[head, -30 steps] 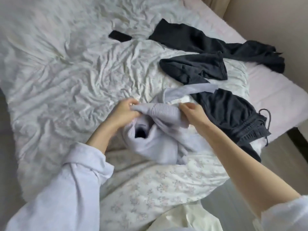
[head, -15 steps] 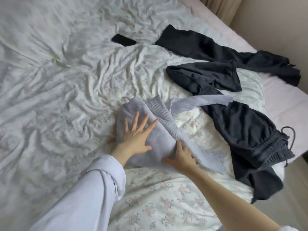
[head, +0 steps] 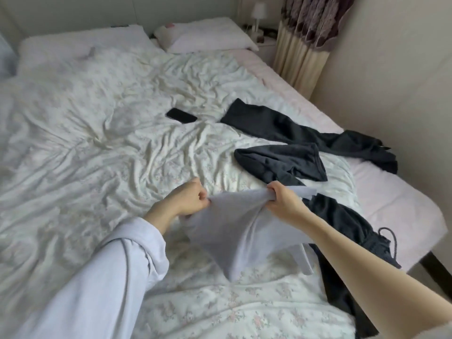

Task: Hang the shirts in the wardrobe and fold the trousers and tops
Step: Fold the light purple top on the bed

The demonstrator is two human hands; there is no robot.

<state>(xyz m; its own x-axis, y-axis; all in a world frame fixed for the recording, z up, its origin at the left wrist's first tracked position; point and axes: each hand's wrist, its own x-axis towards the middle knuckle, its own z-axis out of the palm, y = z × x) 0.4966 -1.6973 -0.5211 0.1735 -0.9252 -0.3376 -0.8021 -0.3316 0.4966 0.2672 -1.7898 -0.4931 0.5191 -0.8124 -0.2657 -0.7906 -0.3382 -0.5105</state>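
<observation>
Lifted off the duvet (head: 102,148) now, no longer pressed flat; lilac top (head: 234,231) pinched taut by left hand (head: 189,200) and right hand (head: 283,200), fingers curled tight; fold apparently being redone.

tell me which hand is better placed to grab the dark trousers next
Probably the right hand. It grips the lilac top right beside the dark trousers, which lie along the bed's right side. The left hand, also gripping the top, sits farther away and would have to cross over.
</observation>
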